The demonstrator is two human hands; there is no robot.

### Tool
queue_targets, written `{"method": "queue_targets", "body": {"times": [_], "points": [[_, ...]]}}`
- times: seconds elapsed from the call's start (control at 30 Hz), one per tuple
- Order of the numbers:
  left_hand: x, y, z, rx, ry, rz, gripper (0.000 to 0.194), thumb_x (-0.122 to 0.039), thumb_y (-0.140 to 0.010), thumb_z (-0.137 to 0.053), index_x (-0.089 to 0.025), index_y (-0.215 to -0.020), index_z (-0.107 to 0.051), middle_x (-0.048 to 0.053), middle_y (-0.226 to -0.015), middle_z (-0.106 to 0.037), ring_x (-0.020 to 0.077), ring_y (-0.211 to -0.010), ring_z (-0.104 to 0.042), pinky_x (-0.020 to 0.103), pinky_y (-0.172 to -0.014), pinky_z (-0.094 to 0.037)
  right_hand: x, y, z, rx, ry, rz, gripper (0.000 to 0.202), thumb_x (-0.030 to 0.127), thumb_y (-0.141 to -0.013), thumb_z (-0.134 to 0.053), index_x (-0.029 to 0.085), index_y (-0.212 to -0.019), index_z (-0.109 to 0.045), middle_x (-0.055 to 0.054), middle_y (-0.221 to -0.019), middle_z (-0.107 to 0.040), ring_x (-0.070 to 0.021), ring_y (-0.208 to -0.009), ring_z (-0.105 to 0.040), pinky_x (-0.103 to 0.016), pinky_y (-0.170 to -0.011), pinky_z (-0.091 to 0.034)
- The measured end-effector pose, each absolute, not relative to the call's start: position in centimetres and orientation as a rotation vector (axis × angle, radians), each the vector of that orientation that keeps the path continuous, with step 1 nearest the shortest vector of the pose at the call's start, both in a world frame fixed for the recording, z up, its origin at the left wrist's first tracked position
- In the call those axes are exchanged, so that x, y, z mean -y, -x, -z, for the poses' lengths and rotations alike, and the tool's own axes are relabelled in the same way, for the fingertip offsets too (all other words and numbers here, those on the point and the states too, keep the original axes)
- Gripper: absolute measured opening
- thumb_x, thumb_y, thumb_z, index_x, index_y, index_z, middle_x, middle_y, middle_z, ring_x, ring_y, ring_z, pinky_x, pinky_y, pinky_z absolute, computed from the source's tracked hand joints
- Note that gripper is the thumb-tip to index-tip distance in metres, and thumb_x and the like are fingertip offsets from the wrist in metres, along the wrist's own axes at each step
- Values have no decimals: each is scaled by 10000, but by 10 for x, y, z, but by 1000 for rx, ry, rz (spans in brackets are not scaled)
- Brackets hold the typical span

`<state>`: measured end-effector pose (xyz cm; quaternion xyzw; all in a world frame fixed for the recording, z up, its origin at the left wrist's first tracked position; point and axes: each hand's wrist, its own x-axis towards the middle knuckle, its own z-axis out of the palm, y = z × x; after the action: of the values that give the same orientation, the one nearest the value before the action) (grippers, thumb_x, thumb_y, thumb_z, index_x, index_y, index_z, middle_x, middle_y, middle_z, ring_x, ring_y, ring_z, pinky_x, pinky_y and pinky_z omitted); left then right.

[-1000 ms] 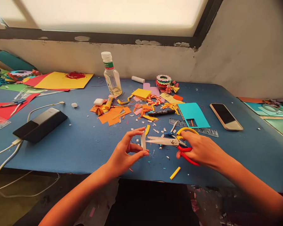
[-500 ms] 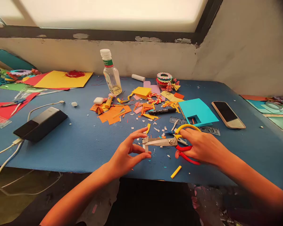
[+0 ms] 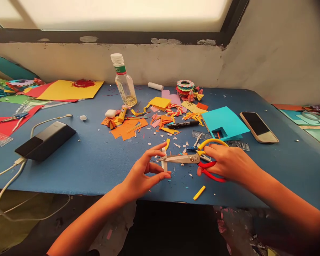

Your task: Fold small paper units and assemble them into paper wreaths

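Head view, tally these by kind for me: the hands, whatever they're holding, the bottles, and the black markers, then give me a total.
Hands: 2 (left hand, right hand)
Scissors held: 1
White strip held: 1
Bottle: 1
Black marker: 1
Total: 6

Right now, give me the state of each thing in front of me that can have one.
White strip: in left hand's grip
Scissors: in right hand's grip, overlapping the white strip in view
Bottle: standing, capped, little left inside
Black marker: lying flat
Phone: lying face up, screen dark
Turquoise card: hole cut in it
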<state>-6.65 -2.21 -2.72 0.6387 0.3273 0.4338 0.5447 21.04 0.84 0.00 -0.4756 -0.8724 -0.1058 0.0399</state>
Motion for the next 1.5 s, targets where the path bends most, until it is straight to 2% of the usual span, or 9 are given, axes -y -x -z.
{"method": "queue_targets", "body": {"times": [0.13, 0.3, 0.53, 0.7, 1.0, 1.2, 1.37, 1.5], "points": [[22, 68, 28, -772, -1500, -1031, 420, -122, -774, -693, -276, -1068, -437, 113, -1525, -260, 88, -743, -713, 198, -719, -587, -9, -208, 0, 2664, 1460, 370, 611, 762, -770, -414, 183, -819, -605, -46, -713, -645, -182, -585, -593, -271, -466, -239], [21, 68, 28, -746, -1468, -1058, 439, -102, -766, -696, -284, -1061, -427, 109, -1529, -253, 86, -724, -712, 204, -699, -594, -12, -205, 2, 2663, 1515, 322, 655, 802, -738, -397, 188, -835, -604, -44, -723, -649, -207, -621, -616, -268, -469, -238], [19, 66, 28, -750, -1429, -1086, 543, -92, -749, -709, -315, -1138, -402, 108, -1527, -254, 72, -708, -707, 197, -692, -598, -17, -218, -2, 2594, 1594, 295, 627, 781, -731, -436, 199, -893, -600, -49, -788, -665, -211, -623, -610, -271, -472, -255], [20, 68, 26, -778, -1437, -1051, 508, -107, -754, -710, -304, -1129, -430, 102, -1526, -254, 90, -733, -712, 211, -708, -598, -12, -225, -7, 2594, 1615, 213, 518, 714, -734, -503, 204, -811, -555, -45, -742, -652, -199, -590, -592, -267, -467, -279], [21, 69, 24, -774, -1479, -949, 468, -122, -760, -707, -294, -1116, -455, 86, -1496, -313, 93, -750, -709, 212, -719, -590, -7, -220, -10, 2677, 1484, 160, 501, 709, -717, -542, 211, -767, -524, -34, -739, -629, -204, -641, -602, -275, -491, -312], [21, 70, 24, -757, -1472, -953, 453, -111, -766, -697, -289, -1106, -458, 93, -1494, -324, 105, -757, -710, 217, -715, -589, -8, -219, -12, 2661, 1466, 199, 457, 668, -749, -530, 211, -733, -523, -20, -692, -609, -182, -586, -576, -270, -461, -269], [22, 71, 23, -754, -1482, -909, 427, -131, -764, -702, -256, -1107, -482, 131, -1513, -290, 128, -767, -712, 220, -683, -591, -7, -218, -13, 2658, 1494, 103, 509, 713, -705, -547, 213, -799, -569, -38, -766, -634, -199, -645, -593, -274, -491, -319], [23, 72, 23, -765, -1485, -888, 418, -141, -759, -708, -250, -1101, -495, 133, -1507, -302, 126, -760, -709, 215, -669, -586, -6, -217, -13, 2660, 1536, 68, 522, 728, -708, -537, 218, -814, -572, -29, -740, -621, -199, -645, -590, -279, -500, -328]]}}
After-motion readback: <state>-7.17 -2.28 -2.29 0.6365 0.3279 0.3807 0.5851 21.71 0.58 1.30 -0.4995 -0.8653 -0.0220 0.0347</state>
